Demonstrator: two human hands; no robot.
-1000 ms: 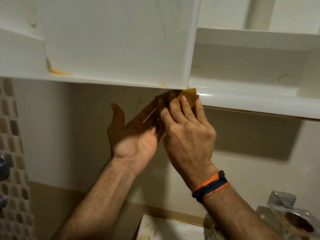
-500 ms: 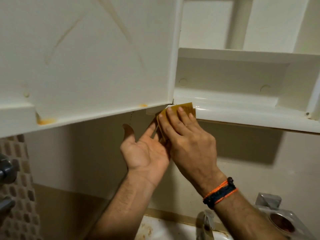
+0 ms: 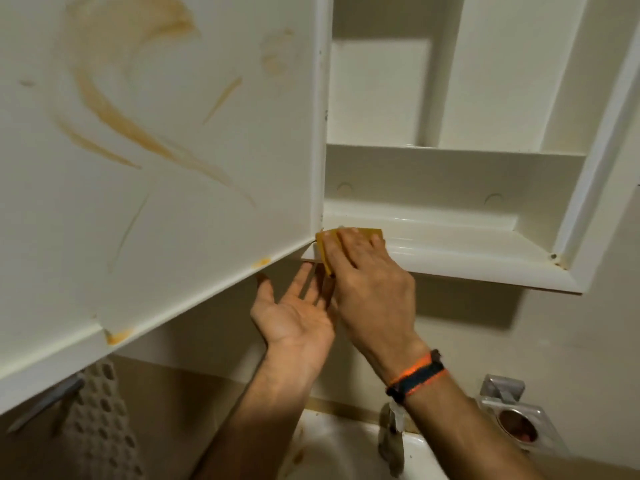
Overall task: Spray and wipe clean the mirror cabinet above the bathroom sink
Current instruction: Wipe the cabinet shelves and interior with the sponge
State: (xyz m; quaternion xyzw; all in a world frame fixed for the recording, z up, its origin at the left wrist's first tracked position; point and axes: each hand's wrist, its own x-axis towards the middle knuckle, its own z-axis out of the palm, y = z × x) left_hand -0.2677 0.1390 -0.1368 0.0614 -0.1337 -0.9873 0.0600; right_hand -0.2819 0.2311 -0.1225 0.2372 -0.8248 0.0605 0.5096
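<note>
Hands 2: left (image 3: 294, 317) flat-fingered | right (image 3: 372, 289) presses 1 cloth (image 3: 325, 249) | cabinet (image 3: 450, 251) 1

door (image 3: 156, 150) left of cabinet (image 3: 450, 244) | cloth (image 3: 325, 247) on cabinet ledge | sink (image 3: 346, 452) below

White cabinet (image 3: 450, 251), stained door (image 3: 166, 150) swung open; yellow cloth (image 3: 325, 244) on its lower lip.

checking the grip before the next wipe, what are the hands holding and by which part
The right hand presses a yellow cloth flat against the cabinet's bottom ledge, with its fingers spread over the cloth's middle. The left hand is open, palm up, and holds nothing.
</note>
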